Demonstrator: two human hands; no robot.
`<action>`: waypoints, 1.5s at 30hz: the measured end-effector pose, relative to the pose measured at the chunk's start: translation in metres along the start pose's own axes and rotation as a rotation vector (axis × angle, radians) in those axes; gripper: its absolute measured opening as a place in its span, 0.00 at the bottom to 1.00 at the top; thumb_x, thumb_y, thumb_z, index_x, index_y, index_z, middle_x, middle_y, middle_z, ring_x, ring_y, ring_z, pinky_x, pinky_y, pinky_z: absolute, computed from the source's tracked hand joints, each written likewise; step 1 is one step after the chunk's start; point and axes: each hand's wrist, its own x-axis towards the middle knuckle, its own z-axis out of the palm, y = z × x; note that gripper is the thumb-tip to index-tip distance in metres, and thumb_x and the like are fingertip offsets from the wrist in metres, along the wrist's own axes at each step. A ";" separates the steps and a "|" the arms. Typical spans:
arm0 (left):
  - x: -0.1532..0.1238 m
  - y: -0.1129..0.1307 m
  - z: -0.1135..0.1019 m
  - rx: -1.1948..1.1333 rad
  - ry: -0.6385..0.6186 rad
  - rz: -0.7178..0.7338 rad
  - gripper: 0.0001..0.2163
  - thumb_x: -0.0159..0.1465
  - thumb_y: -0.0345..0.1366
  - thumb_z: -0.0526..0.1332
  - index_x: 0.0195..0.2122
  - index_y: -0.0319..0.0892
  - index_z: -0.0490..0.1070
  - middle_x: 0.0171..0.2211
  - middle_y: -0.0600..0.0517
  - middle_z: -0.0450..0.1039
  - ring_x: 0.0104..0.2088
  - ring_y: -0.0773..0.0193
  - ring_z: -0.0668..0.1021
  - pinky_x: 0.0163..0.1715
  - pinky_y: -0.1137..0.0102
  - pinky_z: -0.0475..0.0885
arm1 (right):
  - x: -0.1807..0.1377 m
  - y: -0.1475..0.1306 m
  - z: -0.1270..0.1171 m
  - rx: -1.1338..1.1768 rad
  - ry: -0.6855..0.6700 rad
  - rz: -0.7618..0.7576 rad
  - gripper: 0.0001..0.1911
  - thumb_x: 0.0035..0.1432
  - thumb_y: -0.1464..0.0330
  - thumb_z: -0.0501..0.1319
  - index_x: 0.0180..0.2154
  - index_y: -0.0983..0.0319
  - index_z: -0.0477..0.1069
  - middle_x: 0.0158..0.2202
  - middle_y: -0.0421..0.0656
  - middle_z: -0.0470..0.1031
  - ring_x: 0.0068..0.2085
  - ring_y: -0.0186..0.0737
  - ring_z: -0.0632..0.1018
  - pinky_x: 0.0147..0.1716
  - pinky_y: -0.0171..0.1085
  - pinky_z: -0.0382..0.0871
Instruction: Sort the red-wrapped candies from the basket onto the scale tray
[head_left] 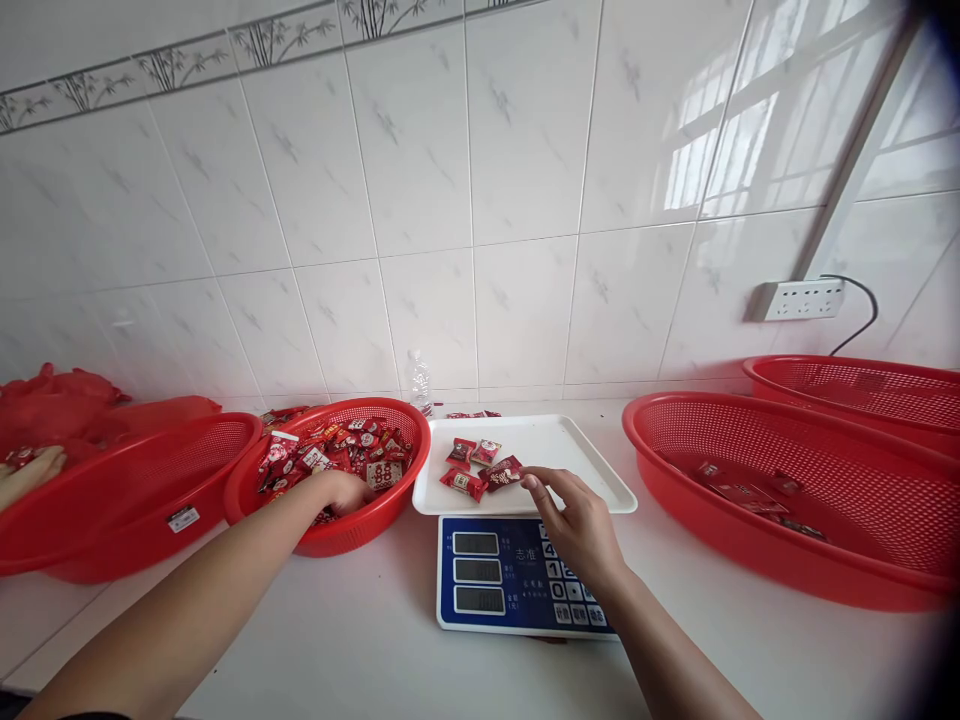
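Note:
A round red basket [401, 420] full of several wrapped candies sits left of a white tray [570, 445] on a blue scale [487, 580]. My left hand [343, 490] reaches into the basket with its fingers curled down among the candies; what they hold is hidden. My right hand [577, 520] is over the tray's front edge, fingertips pinched on a dark red candy [501, 473]. Three more red candies [469, 465] lie beside it on the tray.
A large red oval basket [780, 440] with a few candies stands at the right, another red basket [862, 385] behind it. A red basket [135, 490] and red bags [67, 400] are at the left, with another person's hand [30, 472]. A water bottle [420, 380] stands by the tiled wall.

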 end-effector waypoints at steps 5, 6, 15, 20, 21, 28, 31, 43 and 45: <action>-0.007 0.003 -0.003 0.005 0.019 -0.069 0.02 0.40 0.31 0.62 0.17 0.43 0.72 0.22 0.48 0.76 0.29 0.50 0.77 0.34 0.61 0.69 | 0.000 -0.001 -0.001 0.008 0.005 -0.001 0.19 0.64 0.56 0.50 0.36 0.58 0.75 0.33 0.44 0.80 0.35 0.43 0.79 0.34 0.40 0.72; -0.009 0.003 -0.006 -0.005 0.053 -0.071 0.02 0.40 0.30 0.62 0.16 0.43 0.70 0.20 0.50 0.74 0.27 0.52 0.76 0.32 0.63 0.68 | 0.000 -0.001 -0.001 0.012 0.003 0.000 0.19 0.64 0.56 0.50 0.36 0.58 0.75 0.33 0.44 0.80 0.35 0.43 0.79 0.33 0.40 0.72; -0.009 0.041 -0.057 -0.289 0.574 0.014 0.07 0.57 0.41 0.57 0.27 0.43 0.65 0.22 0.55 0.65 0.26 0.63 0.71 0.24 0.73 0.61 | 0.001 -0.003 -0.002 0.023 0.007 -0.005 0.20 0.65 0.55 0.49 0.36 0.57 0.75 0.32 0.44 0.80 0.35 0.44 0.79 0.34 0.40 0.72; 0.006 0.105 -0.052 -0.484 0.685 0.141 0.07 0.62 0.40 0.54 0.33 0.42 0.65 0.27 0.54 0.69 0.28 0.65 0.72 0.25 0.74 0.63 | 0.001 -0.002 -0.001 0.021 0.010 0.000 0.20 0.65 0.55 0.49 0.36 0.58 0.75 0.33 0.45 0.80 0.35 0.44 0.79 0.34 0.41 0.72; 0.010 0.117 -0.048 -0.507 0.685 0.158 0.07 0.63 0.40 0.54 0.34 0.42 0.65 0.27 0.54 0.69 0.27 0.65 0.72 0.25 0.74 0.64 | 0.001 -0.001 -0.001 0.021 0.010 0.002 0.20 0.65 0.55 0.49 0.36 0.58 0.75 0.33 0.45 0.80 0.35 0.44 0.79 0.34 0.41 0.72; 0.034 0.163 -0.030 -0.466 0.623 0.243 0.05 0.62 0.36 0.55 0.36 0.43 0.68 0.26 0.55 0.70 0.27 0.66 0.72 0.28 0.73 0.65 | 0.002 0.001 -0.002 -0.009 -0.014 -0.029 0.18 0.65 0.59 0.49 0.38 0.57 0.75 0.34 0.45 0.80 0.37 0.44 0.79 0.36 0.41 0.73; 0.035 0.158 -0.032 -0.375 0.614 0.242 0.04 0.59 0.35 0.58 0.29 0.42 0.69 0.27 0.54 0.70 0.30 0.64 0.72 0.30 0.71 0.64 | 0.002 0.000 -0.001 -0.050 -0.118 -0.152 0.16 0.65 0.60 0.51 0.44 0.58 0.74 0.42 0.46 0.79 0.44 0.45 0.77 0.42 0.44 0.72; 0.029 0.113 -0.035 -0.200 0.416 0.104 0.02 0.51 0.31 0.63 0.26 0.42 0.71 0.23 0.54 0.73 0.26 0.61 0.74 0.26 0.72 0.64 | -0.005 0.007 0.009 -0.416 -0.264 -0.172 0.19 0.63 0.60 0.55 0.54 0.55 0.67 0.56 0.48 0.70 0.59 0.58 0.66 0.54 0.63 0.57; 0.028 0.113 -0.031 -0.177 0.371 0.125 0.01 0.52 0.31 0.62 0.24 0.42 0.72 0.25 0.52 0.75 0.28 0.60 0.76 0.28 0.71 0.66 | -0.004 0.007 0.009 -0.388 -0.277 -0.167 0.17 0.64 0.60 0.54 0.52 0.56 0.68 0.51 0.46 0.74 0.57 0.57 0.67 0.54 0.63 0.56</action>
